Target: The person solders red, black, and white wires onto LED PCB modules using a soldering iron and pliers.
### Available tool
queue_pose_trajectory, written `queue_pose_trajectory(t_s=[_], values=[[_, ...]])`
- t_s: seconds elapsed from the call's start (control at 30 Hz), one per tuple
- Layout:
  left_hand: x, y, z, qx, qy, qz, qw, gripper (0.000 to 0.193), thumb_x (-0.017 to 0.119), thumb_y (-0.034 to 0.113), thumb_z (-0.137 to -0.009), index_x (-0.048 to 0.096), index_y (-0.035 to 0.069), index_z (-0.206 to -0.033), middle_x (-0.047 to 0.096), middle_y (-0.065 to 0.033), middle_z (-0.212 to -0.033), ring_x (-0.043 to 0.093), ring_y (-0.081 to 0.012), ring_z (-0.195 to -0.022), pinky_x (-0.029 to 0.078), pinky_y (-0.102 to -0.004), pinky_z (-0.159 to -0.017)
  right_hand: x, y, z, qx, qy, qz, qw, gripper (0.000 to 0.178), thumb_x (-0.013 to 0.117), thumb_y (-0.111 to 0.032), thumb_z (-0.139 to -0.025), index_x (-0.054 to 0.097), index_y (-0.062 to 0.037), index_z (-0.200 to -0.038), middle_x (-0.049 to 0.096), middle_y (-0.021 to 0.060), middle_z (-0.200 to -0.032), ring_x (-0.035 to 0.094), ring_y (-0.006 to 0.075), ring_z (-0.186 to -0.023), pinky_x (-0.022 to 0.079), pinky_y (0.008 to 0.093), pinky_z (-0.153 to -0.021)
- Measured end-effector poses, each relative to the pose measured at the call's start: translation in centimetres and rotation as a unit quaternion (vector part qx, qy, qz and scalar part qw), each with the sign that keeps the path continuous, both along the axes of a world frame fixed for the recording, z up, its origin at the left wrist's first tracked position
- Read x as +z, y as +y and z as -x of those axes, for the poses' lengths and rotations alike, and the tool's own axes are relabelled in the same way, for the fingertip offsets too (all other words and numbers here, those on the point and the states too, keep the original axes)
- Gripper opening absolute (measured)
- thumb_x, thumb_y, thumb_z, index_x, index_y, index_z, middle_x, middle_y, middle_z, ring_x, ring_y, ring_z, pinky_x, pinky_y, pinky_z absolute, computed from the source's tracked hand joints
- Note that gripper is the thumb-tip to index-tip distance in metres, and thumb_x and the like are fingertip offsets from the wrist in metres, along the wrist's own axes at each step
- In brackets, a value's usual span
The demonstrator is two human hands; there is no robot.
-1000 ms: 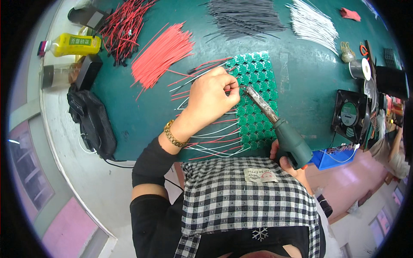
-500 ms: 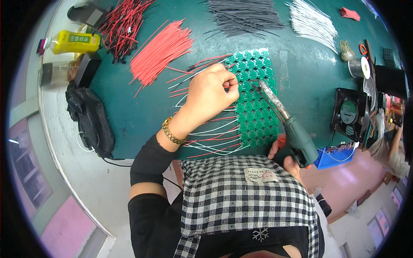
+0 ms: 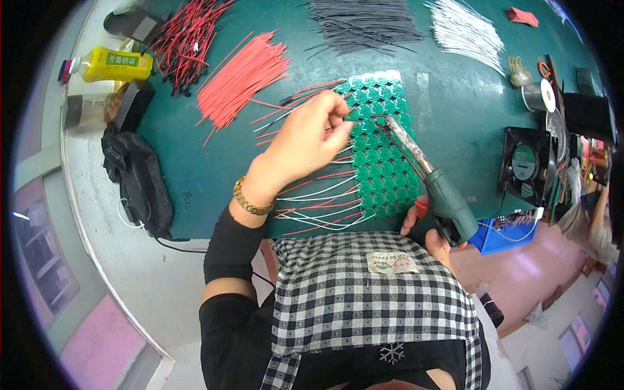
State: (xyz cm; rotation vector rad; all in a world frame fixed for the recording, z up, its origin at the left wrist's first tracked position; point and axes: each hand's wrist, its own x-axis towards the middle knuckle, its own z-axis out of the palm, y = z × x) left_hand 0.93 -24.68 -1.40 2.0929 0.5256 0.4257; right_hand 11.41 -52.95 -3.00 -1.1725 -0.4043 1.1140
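A flat green circuit board [image 3: 387,156] of scalloped discs lies on the smooth table [image 3: 461,123], thin wires [image 3: 318,207] trailing leftward. The left hand [image 3: 304,140] curls its fingers nearly together at its left edge, any grip unclear; the right hand [image 3: 437,245] wraps a scuffed metal-barrelled soldering iron [image 3: 451,205].

The left hand [image 3: 314,132], half curled, reaches forward; the right hand [image 3: 437,244] (partly hidden) grips lower down.
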Motion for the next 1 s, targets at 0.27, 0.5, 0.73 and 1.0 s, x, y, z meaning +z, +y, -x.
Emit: queue_pose_trajectory(t_s=[0.27,0.5,0.73,1.0], values=[[-0.2,-0.8,0.0,0.009,-0.010,-0.011,1.000,0.006,0.069,0.002,-0.078,0.064,0.000,-0.080,0.057,-0.0039,-0.077,0.053,-0.0104,-0.058,0.045,-0.0229,-0.055,0.6,0.2,-0.6,0.052,-0.032,0.006,0.998,0.063,0.068,-0.037,-0.082,0.047,-0.0021,-0.130,0.057,0.0091,-0.094,0.056,0.0166,-0.076,0.046,0.0315,-0.069],[-0.4,-1.2,-0.5,0.045,0.015,-0.017,0.999,0.007,0.069,0.001,-0.071,0.063,0.001,-0.076,0.056,-0.0033,-0.075,0.054,-0.0098,-0.059,0.046,-0.0229,-0.055,1.7,0.2,-0.7,0.060,-0.023,0.031,0.997,0.052,0.067,-0.029,-0.084,0.049,-0.0035,-0.126,0.058,0.0074,-0.098,0.057,0.0161,-0.081,0.048,0.0319,-0.074],[-0.4,-1.2,-0.7,0.040,0.028,-0.042,0.998,0.007,0.068,0.001,-0.070,0.062,0.001,-0.074,0.056,-0.0036,-0.073,0.055,-0.0111,-0.059,0.047,-0.0237,-0.056,1.6,-0.3,-0.7,0.069,-0.013,0.061,0.996,0.042,0.065,-0.021,-0.084,0.051,-0.0037,-0.120,0.059,0.0072,-0.101,0.058,0.0164,-0.085,0.049,0.0327,-0.076],[-0.7,-1.1,-0.7,0.044,0.024,-0.047,0.998,0.007,0.068,0.002,-0.070,0.062,0.001,-0.073,0.055,-0.0043,-0.071,0.055,-0.0120,-0.059,0.047,-0.0248,-0.056,1.5,-0.2,-0.9,0.081,-0.031,0.069,0.994,0.041,0.066,-0.024,-0.084,0.053,-0.0035,-0.117,0.059,0.0068,-0.100,0.058,0.0166,-0.085,0.050,0.0323,-0.076]])
